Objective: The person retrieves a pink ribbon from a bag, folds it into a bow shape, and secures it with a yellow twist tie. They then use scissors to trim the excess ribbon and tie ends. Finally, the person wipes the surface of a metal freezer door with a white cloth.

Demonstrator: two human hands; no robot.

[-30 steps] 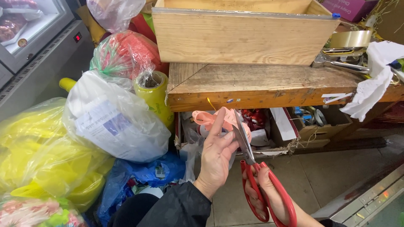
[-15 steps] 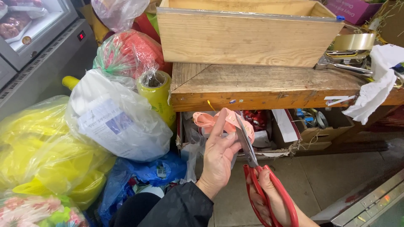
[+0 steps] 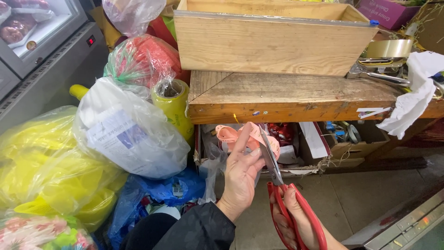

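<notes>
My left hand (image 3: pixel 240 173) is raised in front of me, fingers pinching a loop of pale pink ribbon (image 3: pixel 240 134). My right hand (image 3: pixel 296 217) grips red-handled scissors (image 3: pixel 286 203), whose steel blades point up and lie against the ribbon beside my left fingers. Both hands are below the front edge of a worn wooden workbench (image 3: pixel 296 99).
A wooden crate (image 3: pixel 273 44) sits on the bench, with a tape dispenser (image 3: pixel 384 60) and white paper (image 3: pixel 411 99) at the right. Clear and yellow plastic bags (image 3: pixel 129 134) pile up at the left beside a glass-fronted fridge (image 3: pixel 41 41). Cardboard boxes (image 3: pixel 323 148) fill the shelf underneath.
Both hands have held nearly still; the scissors have crept slightly up along the ribbon.
</notes>
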